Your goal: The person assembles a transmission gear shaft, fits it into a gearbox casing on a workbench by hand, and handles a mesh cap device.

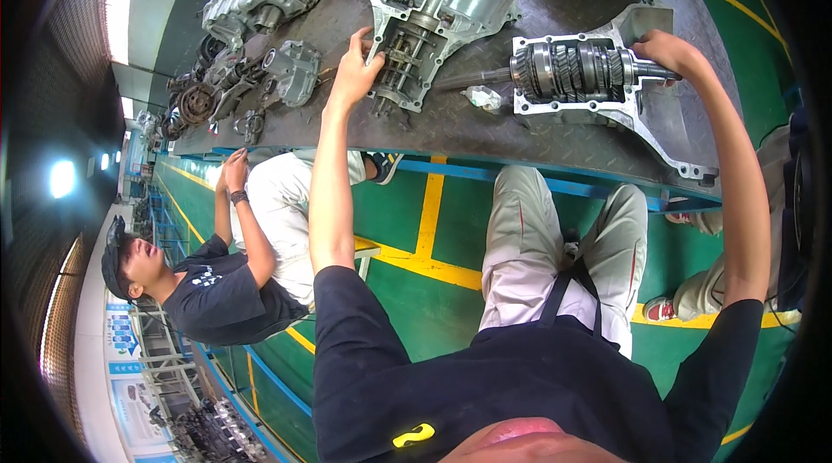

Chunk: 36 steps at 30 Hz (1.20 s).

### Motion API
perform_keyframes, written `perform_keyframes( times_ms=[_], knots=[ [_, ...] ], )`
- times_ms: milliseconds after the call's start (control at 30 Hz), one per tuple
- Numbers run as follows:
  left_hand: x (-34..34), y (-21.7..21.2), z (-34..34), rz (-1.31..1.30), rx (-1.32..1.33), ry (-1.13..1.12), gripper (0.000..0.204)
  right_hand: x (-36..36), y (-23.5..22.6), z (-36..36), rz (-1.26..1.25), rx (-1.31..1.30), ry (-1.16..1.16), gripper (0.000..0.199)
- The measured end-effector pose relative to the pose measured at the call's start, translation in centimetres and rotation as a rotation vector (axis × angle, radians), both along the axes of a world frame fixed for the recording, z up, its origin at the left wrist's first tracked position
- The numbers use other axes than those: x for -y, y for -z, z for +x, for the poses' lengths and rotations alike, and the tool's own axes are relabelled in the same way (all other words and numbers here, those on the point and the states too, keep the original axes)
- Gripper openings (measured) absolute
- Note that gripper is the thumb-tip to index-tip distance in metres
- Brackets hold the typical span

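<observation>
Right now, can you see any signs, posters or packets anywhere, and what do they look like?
Wall posters: lower left edge of the picture, a row of pale rectangular boards with blue bands and small pictures.
Small packet: on the dark metal workbench, between the open gearbox housing and the gear shaft assembly; crumpled, clear-whitish.
No screens show.

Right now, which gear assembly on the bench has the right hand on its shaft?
The exposed gear cluster, stacked gears on a flat plate; the right hand grips its shaft end. The left hand touches the open casing.
</observation>
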<state>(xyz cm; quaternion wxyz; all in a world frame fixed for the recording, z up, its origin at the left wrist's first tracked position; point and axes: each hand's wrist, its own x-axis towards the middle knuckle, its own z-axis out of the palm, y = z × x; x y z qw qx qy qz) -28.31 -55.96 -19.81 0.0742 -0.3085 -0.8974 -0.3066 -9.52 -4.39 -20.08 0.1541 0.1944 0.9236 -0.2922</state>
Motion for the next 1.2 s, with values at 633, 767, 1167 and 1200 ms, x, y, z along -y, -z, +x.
perform_keyframes(
  times_ms=[633,767,1167,1200],
  knots=[
    [2.8,0.4,1.8,0.276,0.128,-0.082,0.047,0.6,-0.9,0.3,-0.051,0.026,0.01,0.038],
    [4.0,0.1,1.6,0.211,0.238,-0.126,0.04,0.7,-1.0,0.3,-0.05,0.025,-0.003,0.039],
    [3.4,2.0,1.5,0.374,0.36,-0.155,0.042,0.1,-0.1,0.1,-0.033,-0.024,0.04,0.038],
    [3.4,2.1,1.5,0.372,0.358,-0.154,0.042,0.0,-0.2,0.1,-0.026,-0.019,0.037,0.039]
  ],
)
